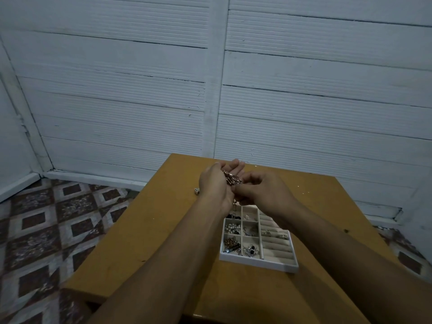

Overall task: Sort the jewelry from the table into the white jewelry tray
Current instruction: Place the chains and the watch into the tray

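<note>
My left hand (pixel 216 185) is raised above the table, palm turned inward, cupping a bunch of rose-gold chain jewelry (pixel 231 179). A length of chain (pixel 234 205) dangles below it toward the tray. My right hand (pixel 264 190) is against the left one, its fingers pinched at the chain. The white jewelry tray (pixel 258 263) lies on the table below both hands. Its small left compartments hold pearls, chains and earrings, and rings sit in the ridged rolls on the right. A small pale piece (pixel 197 191) lies on the table to the left of my left hand.
The wooden table (pixel 149 230) stands against a white panelled wall (pixel 210 90). Patterned floor tiles (pixel 46 230) show to the left and right of it. A few tiny specks lie on the far right of the tabletop.
</note>
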Available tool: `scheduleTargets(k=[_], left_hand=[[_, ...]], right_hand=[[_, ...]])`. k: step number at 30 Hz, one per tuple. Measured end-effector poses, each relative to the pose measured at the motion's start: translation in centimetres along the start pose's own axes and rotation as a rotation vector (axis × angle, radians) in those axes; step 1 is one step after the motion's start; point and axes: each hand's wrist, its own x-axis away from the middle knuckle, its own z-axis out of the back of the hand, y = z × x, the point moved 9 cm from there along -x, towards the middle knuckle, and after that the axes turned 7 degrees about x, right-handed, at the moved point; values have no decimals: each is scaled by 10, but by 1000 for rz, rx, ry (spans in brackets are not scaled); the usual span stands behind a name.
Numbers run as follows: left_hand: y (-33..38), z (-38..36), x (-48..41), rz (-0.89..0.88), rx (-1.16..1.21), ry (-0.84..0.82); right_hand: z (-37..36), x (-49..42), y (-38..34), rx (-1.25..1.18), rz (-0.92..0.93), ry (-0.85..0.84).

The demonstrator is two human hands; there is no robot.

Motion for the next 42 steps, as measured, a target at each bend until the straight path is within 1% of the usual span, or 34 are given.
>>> scheduleTargets(k=[2,4,7,9,12,16,20,26,29,32,34,37,39,42], left_hand=[[1,2,1,-3,-16,-6],[-1,7,1,15,-93,-12],[-12,18,4,100,-224,-25],[-23,21,6,177,-255,-72],[-32,19,7,208,-383,-156],[-46,5,16,305,-451,-313],[-53,7,12,345,-521,-367],[-45,17,-4,359,-477,-356],[-45,21,-16,391,-478,-364],[-45,24,-30,396,-513,-339],[-43,25,-39,370,-594,-306],[-40,26,-54,314,-796,-286],[-38,25,-64,252,-988,-313],[-34,16,-77,99,-1310,-389]], right_hand=[[6,-1,-3,46,16,13],[14,-2,-7,115,39,11],[22,-5,-12,237,53,-30],[25,-8,-13,325,54,-78],[28,-11,-14,417,32,-158],[33,-16,-18,481,36,-181],[41,-26,-13,410,-4,-171],[44,-43,7,284,-79,-161],[42,-52,18,182,-117,-159],[39,-60,29,108,-154,-156],[36,-65,37,76,-172,-152],[32,-73,52,33,-196,-146],[30,-77,64,-3,-215,-138],[26,-82,81,-47,-236,-142]])
